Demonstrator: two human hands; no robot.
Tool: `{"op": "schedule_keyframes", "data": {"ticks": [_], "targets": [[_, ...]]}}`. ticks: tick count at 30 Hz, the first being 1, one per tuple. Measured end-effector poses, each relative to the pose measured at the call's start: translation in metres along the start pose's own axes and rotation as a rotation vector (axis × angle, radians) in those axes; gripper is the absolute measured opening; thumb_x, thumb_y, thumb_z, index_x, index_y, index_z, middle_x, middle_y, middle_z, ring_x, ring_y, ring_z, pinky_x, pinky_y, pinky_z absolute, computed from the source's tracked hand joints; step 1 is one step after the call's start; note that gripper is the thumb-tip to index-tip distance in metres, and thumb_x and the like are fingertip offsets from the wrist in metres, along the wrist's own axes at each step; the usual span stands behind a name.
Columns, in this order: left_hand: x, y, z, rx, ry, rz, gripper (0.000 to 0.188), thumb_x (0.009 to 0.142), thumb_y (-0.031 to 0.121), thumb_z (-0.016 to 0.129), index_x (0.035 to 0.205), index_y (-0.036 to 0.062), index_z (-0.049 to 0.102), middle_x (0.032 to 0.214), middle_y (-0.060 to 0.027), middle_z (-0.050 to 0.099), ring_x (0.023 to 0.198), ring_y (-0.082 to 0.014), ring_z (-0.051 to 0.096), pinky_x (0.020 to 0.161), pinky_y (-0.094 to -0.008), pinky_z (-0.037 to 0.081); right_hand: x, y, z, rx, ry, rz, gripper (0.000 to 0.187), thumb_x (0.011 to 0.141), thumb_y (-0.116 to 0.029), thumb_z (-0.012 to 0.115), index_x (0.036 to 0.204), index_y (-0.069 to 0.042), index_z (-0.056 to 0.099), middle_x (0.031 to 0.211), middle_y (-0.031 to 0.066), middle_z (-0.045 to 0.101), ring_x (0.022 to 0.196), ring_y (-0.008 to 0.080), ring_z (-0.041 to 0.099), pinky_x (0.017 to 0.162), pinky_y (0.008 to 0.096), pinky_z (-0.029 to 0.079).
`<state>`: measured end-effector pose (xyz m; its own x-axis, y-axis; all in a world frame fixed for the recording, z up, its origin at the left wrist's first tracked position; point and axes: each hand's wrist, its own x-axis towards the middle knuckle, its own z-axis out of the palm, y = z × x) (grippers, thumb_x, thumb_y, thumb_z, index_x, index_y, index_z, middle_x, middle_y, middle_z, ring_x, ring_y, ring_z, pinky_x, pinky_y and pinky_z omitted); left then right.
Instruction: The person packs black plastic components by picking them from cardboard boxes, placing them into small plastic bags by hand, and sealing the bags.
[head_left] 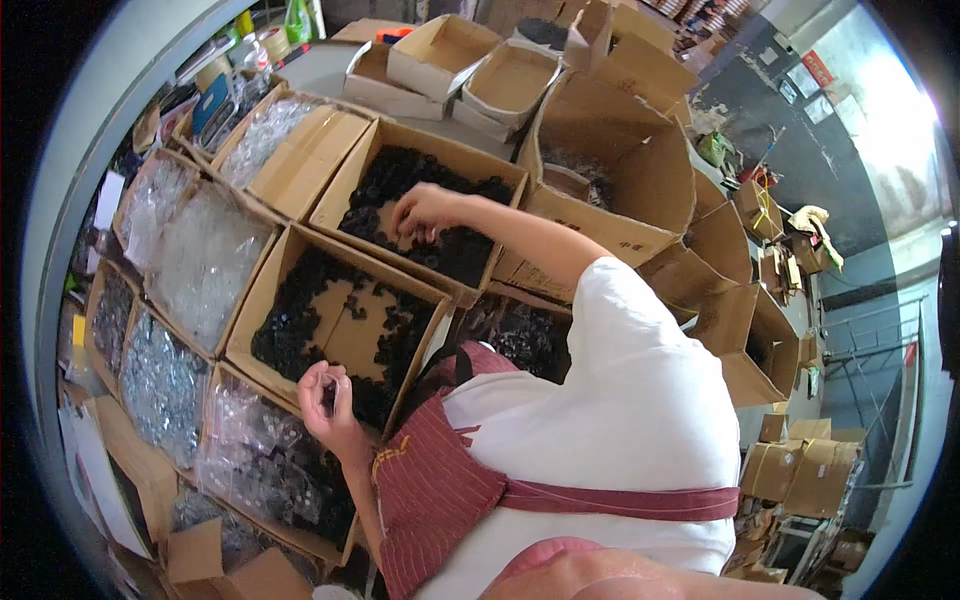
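Observation:
My left hand is curled around a small clear plastic piece, roughly ring-shaped. It hovers by the near edge of a cardboard box of small black plastic parts, whose brown bottom shows in the middle. Reaching into a second box farther off, my right hand bends its fingers down beside a bare patch of cardboard. More black parts lie around that hand. Its fingertips look closed, but whatever is between them is too small to make out.
On the left, boxes hold clear plastic parts and a clear bag. A bagged box stands near my left forearm. Shallow trays sit at the back. Large open cartons stand beyond my right arm.

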<state>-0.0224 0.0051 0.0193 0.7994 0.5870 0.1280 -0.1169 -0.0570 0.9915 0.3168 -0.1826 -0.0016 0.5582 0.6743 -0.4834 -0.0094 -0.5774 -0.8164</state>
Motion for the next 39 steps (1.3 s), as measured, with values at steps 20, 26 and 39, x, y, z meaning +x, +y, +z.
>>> {"op": "schedule_keyframes", "data": {"ticks": [20, 26, 39], "targets": [[0.004, 0.002, 0.004, -0.023, -0.103, -0.059, 0.026, 0.087, 0.003, 0.066, 0.112, 0.0006, 0.059, 0.097, -0.0062, 0.066, 0.097, -0.0126, 0.061, 0.086, -0.0286, 0.048, -0.07, -0.11, 0.109, 0.893, -0.946, -0.011, 0.031, 0.102, -0.015, 0.05, 0.128, 0.001, 0.056, 0.082, 0.0102, 0.058, 0.037, 0.0042, 0.041, 0.029, 0.0167, 0.028], [0.001, -0.005, 0.003, -0.035, -0.008, 0.067, 0.042, 0.082, 0.002, 0.071, 0.122, 0.0039, 0.06, 0.108, -0.007, 0.064, 0.092, -0.0134, 0.064, 0.08, -0.0281, 0.051, -0.08, -0.154, 0.148, 0.418, -0.891, 0.017, 0.032, 0.102, -0.021, 0.052, 0.126, -0.003, 0.062, 0.077, 0.0076, 0.059, 0.033, 0.0025, 0.033, 0.027, 0.0178, 0.018], [0.0, -0.01, -0.005, 0.021, -0.026, 0.092, 0.039, 0.084, 0.008, 0.073, 0.12, 0.0031, 0.058, 0.104, -0.0066, 0.065, 0.094, -0.0146, 0.063, 0.084, -0.0296, 0.05, -0.078, -0.154, 0.169, -0.02, -0.632, -0.538, 0.034, 0.104, -0.026, 0.05, 0.131, -0.009, 0.062, 0.094, 0.0, 0.071, 0.048, 0.0012, 0.041, 0.046, 0.0188, 0.036]]}}
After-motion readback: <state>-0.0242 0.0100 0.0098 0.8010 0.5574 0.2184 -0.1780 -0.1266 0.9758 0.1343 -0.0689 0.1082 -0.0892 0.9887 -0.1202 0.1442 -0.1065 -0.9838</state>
